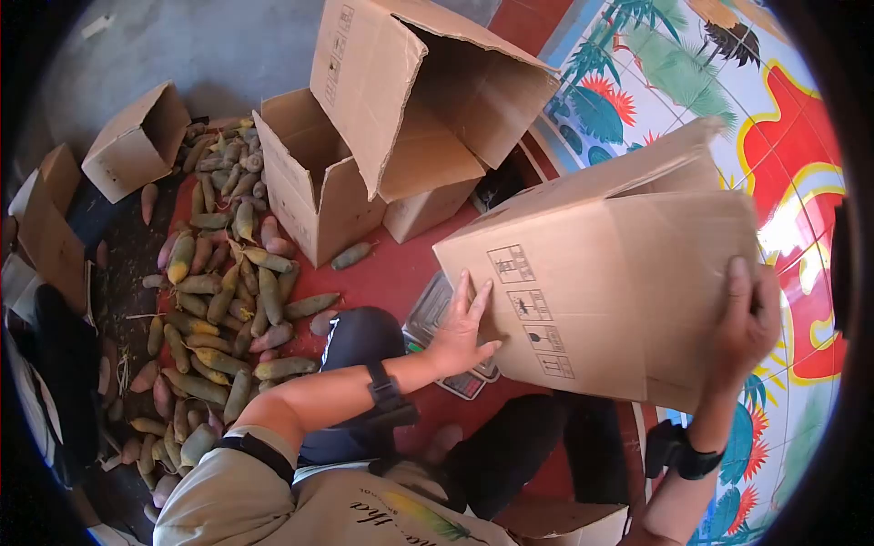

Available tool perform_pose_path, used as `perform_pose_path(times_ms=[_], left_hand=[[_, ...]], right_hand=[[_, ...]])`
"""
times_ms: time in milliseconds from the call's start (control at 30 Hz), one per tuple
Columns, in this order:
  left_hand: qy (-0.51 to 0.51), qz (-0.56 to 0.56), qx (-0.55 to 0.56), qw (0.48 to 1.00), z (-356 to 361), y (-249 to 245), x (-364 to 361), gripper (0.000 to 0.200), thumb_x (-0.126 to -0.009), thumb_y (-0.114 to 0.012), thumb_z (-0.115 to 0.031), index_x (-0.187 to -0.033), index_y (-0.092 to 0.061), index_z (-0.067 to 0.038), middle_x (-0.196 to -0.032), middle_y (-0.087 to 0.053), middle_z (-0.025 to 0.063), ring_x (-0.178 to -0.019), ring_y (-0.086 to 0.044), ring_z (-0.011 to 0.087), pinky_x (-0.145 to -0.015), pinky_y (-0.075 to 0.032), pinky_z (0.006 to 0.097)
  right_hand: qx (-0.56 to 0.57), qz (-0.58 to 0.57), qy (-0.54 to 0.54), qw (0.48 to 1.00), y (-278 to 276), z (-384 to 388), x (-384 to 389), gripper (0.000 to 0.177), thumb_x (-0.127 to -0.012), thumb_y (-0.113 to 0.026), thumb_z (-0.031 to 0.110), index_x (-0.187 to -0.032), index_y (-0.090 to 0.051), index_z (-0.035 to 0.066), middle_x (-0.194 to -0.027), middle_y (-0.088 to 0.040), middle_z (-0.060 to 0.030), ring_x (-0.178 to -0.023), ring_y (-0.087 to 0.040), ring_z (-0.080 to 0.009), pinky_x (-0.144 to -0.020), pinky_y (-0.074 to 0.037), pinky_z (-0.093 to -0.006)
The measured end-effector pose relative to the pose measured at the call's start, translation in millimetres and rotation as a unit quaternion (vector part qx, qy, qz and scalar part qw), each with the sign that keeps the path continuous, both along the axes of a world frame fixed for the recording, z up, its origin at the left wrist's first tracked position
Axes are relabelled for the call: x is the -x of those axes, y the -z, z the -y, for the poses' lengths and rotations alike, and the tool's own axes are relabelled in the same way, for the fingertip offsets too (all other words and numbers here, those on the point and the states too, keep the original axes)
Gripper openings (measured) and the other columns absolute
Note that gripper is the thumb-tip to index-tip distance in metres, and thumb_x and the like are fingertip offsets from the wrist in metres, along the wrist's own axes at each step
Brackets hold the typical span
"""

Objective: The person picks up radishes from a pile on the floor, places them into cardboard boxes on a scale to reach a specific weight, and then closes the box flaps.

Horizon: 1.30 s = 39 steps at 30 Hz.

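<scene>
A large cardboard box (pixel 583 282) is tilted in front of me, with printed symbols on its near side. My left hand (pixel 460 332) lies against its lower left edge, fingers spread. At the right, my right hand (pixel 751 314) grips a flap of the box, thumb on the outer face and the other fingers partly hidden. Beneath and left of the box, a digital scale (pixel 428 314) rests on the red floor, partly covered by my left hand and the box.
Many green and reddish roots (pixel 218 300) lie heaped at the left. Open cardboard boxes stand behind, including a big tilted one (pixel 373 82) and a smaller one (pixel 137 146). Another box (pixel 574 523) is near my legs. A patterned tile wall (pixel 801 136) is at the right.
</scene>
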<state>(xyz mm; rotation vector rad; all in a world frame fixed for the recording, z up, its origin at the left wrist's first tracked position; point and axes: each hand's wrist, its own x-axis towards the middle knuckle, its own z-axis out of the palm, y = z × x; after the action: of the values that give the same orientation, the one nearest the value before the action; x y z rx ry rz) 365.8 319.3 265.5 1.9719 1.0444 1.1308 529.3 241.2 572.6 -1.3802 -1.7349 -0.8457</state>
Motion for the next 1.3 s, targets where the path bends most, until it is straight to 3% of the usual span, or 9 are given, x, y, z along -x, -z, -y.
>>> perform_pose_path(times_ms=[200,300,367,567,700,767,867,1033,1300], left_hand=[[0.027,0.097,0.190,0.977,-18,57,-27,0.103,-0.076,-0.066,-0.020,-0.139,0.014,-0.005,-0.143,0.008,0.0288,-0.132,-0.015,0.0424,-0.107,-0.023,0.0391],[0.019,0.109,0.238,0.965,-29,70,-32,0.098,-0.079,-0.063,-0.018,-0.139,0.012,-0.001,-0.144,-0.006,0.0250,-0.131,-0.021,0.0354,-0.107,-0.021,0.0362],[0.098,0.236,0.376,0.891,-34,61,-27,0.094,-0.079,-0.063,-0.018,-0.140,0.006,0.001,-0.142,-0.019,0.0225,-0.130,-0.024,0.0317,-0.106,-0.023,0.0352],[0.121,0.201,0.481,0.845,-51,77,-29,0.090,-0.079,-0.063,-0.028,-0.139,-0.004,0.003,-0.138,-0.027,0.0207,-0.127,-0.029,0.0296,-0.102,-0.029,0.0366],[0.068,0.161,0.516,0.839,-46,70,-32,0.084,-0.077,-0.064,-0.034,-0.136,-0.018,0.003,-0.134,-0.035,0.0171,-0.122,-0.036,0.0280,-0.097,-0.034,0.0411],[0.103,0.190,0.536,0.816,-46,72,-32,0.069,-0.076,-0.063,-0.037,-0.127,-0.036,0.002,-0.124,-0.046,0.0127,-0.113,-0.044,0.0243,-0.088,-0.039,0.0421],[0.074,0.160,0.575,0.799,-55,101,-40,0.055,-0.078,-0.061,-0.038,-0.119,-0.048,-0.003,-0.115,-0.053,0.0085,-0.105,-0.049,0.0210,-0.083,-0.039,0.0398],[0.093,0.117,0.586,0.796,-56,96,-37,0.048,-0.082,-0.055,-0.038,-0.121,-0.048,-0.012,-0.116,-0.052,0.0062,-0.109,-0.047,0.0224,-0.086,-0.037,0.0431],[0.053,0.080,0.591,0.801,-59,103,-36,0.046,-0.079,-0.061,-0.032,-0.113,-0.053,-0.003,-0.107,-0.054,0.0107,-0.096,-0.052,0.0251,-0.074,-0.044,0.0406]], right_hand=[[-0.015,0.107,-0.041,0.993,70,-36,-3,0.014,-0.072,-0.065,0.004,-0.072,-0.051,0.002,-0.068,-0.046,-0.0125,-0.064,-0.046,-0.0299,-0.058,-0.038,-0.0381],[0.056,0.068,-0.077,0.993,93,-42,6,0.013,-0.069,-0.066,0.004,-0.072,-0.054,0.002,-0.069,-0.049,-0.0124,-0.065,-0.048,-0.0307,-0.058,-0.039,-0.0384],[0.073,0.058,-0.084,0.992,110,-47,2,0.014,-0.067,-0.067,0.004,-0.072,-0.054,0.003,-0.069,-0.050,-0.0118,-0.065,-0.049,-0.0300,-0.058,-0.040,-0.0382],[0.108,0.042,-0.113,0.987,153,-60,-10,0.016,-0.061,-0.069,0.003,-0.071,-0.056,0.004,-0.067,-0.051,-0.0095,-0.064,-0.050,-0.0274,-0.057,-0.042,-0.0368],[0.116,0.036,-0.126,0.984,173,-62,-11,0.018,-0.058,-0.069,0.001,-0.071,-0.057,0.004,-0.067,-0.052,-0.0084,-0.064,-0.051,-0.0260,-0.056,-0.043,-0.0358],[0.129,0.027,-0.146,0.980,180,-62,-11,0.018,-0.056,-0.068,0.001,-0.071,-0.057,0.004,-0.067,-0.053,-0.0077,-0.063,-0.051,-0.0254,-0.057,-0.043,-0.0352],[0.114,0.022,-0.150,0.982,190,-64,-9,0.017,-0.058,-0.069,0.000,-0.069,-0.056,0.004,-0.066,-0.052,-0.0078,-0.062,-0.051,-0.0251,-0.055,-0.043,-0.0343],[0.107,0.028,-0.165,0.980,193,-60,-7,0.016,-0.060,-0.069,0.003,-0.070,-0.057,0.006,-0.065,-0.052,-0.0060,-0.061,-0.051,-0.0231,-0.054,-0.043,-0.0332],[0.119,0.020,-0.179,0.976,215,-58,-6,0.016,-0.062,-0.066,0.006,-0.076,-0.059,0.006,-0.069,-0.054,-0.0051,-0.065,-0.052,-0.0214,-0.059,-0.044,-0.0323]])
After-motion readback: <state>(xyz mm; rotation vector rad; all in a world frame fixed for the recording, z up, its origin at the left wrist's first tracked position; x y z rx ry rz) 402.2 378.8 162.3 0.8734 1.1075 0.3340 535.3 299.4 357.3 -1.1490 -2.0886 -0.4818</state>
